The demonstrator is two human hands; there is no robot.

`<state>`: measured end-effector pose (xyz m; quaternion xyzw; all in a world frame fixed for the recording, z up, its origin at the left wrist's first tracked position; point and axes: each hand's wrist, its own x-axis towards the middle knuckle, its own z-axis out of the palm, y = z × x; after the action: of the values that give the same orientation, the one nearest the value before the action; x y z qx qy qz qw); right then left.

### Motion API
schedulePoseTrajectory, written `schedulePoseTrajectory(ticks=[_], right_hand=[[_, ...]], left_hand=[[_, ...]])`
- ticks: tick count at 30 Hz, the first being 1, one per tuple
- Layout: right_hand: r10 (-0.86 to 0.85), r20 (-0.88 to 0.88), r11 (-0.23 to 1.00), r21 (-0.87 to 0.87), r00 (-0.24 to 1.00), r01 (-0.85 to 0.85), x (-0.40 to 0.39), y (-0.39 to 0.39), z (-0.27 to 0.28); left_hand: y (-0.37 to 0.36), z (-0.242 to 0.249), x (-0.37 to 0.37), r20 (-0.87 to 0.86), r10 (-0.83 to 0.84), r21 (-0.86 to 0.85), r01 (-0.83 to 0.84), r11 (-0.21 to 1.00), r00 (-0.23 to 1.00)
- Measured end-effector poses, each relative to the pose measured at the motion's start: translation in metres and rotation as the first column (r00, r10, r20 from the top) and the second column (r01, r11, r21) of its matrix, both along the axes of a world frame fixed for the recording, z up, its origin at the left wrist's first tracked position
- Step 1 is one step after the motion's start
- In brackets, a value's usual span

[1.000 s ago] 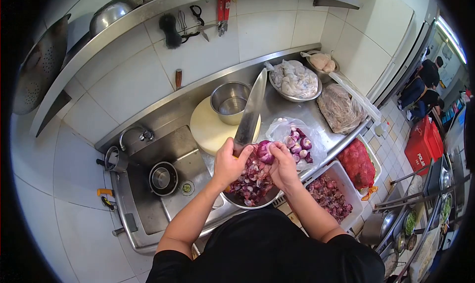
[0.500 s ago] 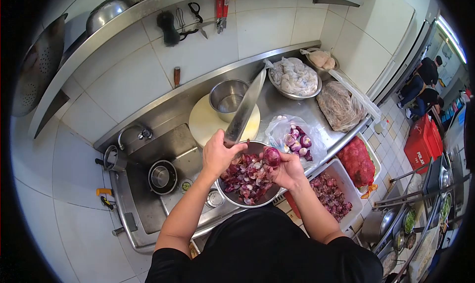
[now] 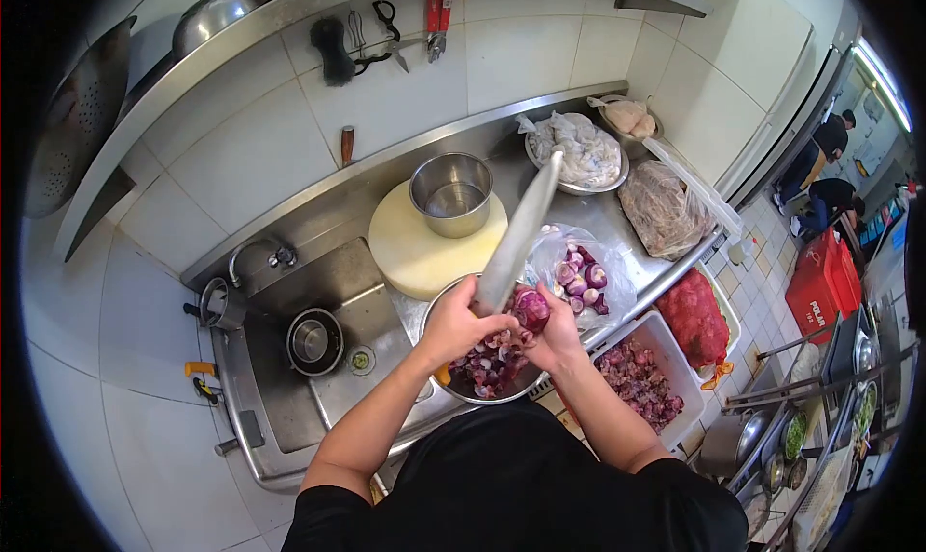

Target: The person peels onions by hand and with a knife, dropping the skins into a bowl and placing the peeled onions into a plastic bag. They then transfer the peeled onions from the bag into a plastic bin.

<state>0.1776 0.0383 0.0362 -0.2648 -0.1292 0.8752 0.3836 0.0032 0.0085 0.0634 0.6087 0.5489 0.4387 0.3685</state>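
Observation:
My left hand is closed round the handle of a large knife, whose broad blade points up and away to the right. In my right hand sits a red onion, with the base of the blade and my left fingers right against it. Below both hands is a metal bowl holding onion skins. A plastic bag of peeled onions lies just beyond my right hand. The knife's handle is hidden by my fingers.
A metal pot stands on a round cutting board. The sink is at left. Bagged food in a bowl sits at the back. A bin of skins and a red mesh sack stand at right. Two people are far right.
The knife and my left hand have moved right and closer to the onion, the blade swinging rightward. My left fingers now meet the onion in my right hand.

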Motion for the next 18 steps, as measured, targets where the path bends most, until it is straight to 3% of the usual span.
schedulePoseTrajectory(ticks=[2,4,18], right_hand=[[-0.009,0.055,1.0,-0.011,0.998,0.009,-0.011,-0.005,0.01],[-0.122,0.111,0.993,0.023,0.986,0.12,-0.017,-0.006,0.008],[-0.266,0.152,0.953,0.189,0.952,0.237,-0.018,-0.01,0.016]], left_hand=[[0.0,0.003,0.004,0.031,-0.028,0.004,0.028,1.0,0.999],[-0.001,0.018,0.005,-0.117,-0.06,-0.018,0.059,0.998,0.991],[0.004,0.01,0.003,-0.128,-0.129,0.074,0.139,0.987,0.983]])
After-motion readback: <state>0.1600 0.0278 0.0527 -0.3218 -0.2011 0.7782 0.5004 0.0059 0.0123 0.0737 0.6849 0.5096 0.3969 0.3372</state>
